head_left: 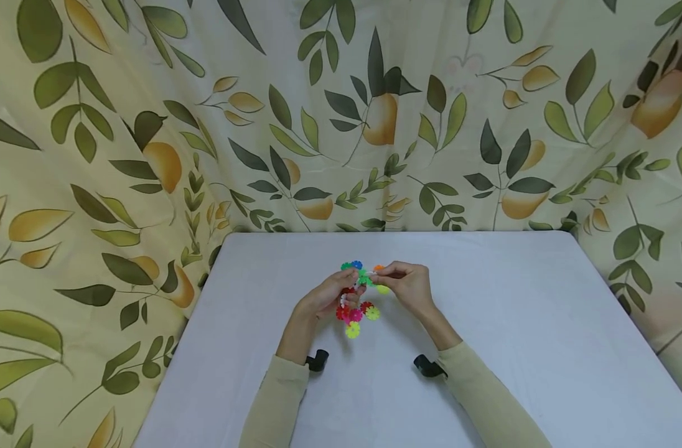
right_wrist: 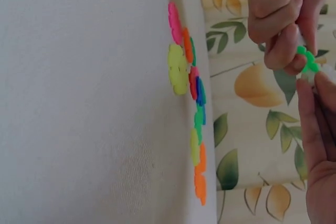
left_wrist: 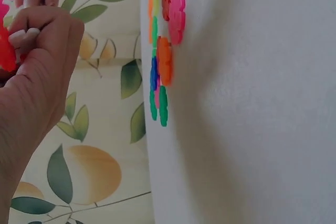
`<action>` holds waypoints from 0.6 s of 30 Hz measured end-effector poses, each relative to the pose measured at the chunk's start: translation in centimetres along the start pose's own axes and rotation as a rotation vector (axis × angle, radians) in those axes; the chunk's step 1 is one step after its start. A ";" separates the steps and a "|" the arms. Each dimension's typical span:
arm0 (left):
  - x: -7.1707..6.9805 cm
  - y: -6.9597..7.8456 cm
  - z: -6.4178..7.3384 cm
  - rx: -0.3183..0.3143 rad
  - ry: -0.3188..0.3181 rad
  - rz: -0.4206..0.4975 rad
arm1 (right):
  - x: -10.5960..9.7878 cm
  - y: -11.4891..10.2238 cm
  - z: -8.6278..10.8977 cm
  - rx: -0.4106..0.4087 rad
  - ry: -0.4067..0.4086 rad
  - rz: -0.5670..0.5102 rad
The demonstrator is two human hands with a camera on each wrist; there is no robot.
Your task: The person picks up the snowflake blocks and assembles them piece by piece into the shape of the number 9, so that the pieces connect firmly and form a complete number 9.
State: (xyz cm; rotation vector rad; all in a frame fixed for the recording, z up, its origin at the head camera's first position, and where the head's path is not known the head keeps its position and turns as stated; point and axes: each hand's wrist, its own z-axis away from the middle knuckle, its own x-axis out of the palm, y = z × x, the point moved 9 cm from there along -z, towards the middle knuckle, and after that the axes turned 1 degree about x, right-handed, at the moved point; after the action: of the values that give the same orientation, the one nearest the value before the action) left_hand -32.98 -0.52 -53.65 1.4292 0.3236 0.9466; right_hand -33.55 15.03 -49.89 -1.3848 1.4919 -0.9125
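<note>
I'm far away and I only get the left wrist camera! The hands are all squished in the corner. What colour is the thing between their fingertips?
Observer: Green! The right wrist view shows a green piece between the fingertips of the left hand and the right hand.

Operator: Cool! My picture doesn't show any sleeves. Are there some?

Observer: Yes, the head view shows a pale tan sleeve on each arm: the left sleeve and the right sleeve.
</note>
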 end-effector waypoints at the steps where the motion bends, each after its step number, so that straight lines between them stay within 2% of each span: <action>1: -0.1 0.1 0.0 -0.001 0.003 -0.016 | 0.0 0.0 0.0 0.001 -0.005 0.009; 6: -1.0 0.6 0.3 -0.001 0.074 -0.160 | 0.5 0.3 -0.2 0.019 -0.050 0.078; 8: -1.5 0.9 0.5 0.000 0.116 -0.218 | 0.6 0.5 -0.3 0.031 -0.060 0.145; 11: -2.2 1.2 0.7 -0.003 0.186 -0.271 | 0.5 1.3 -0.4 0.087 -0.077 0.317; 14: -2.9 1.3 1.0 -0.016 0.243 -0.294 | 0.5 2.7 -0.1 0.166 -0.149 0.530; 18: -3.3 1.1 1.1 -0.032 0.260 -0.296 | 0.9 4.4 0.4 0.217 -0.277 0.724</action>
State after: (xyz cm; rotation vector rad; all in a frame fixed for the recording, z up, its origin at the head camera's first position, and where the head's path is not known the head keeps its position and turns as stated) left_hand -34.65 -3.75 -53.60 1.1897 0.6899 0.8883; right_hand -34.71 14.61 -54.26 -0.6852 1.4650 -0.3861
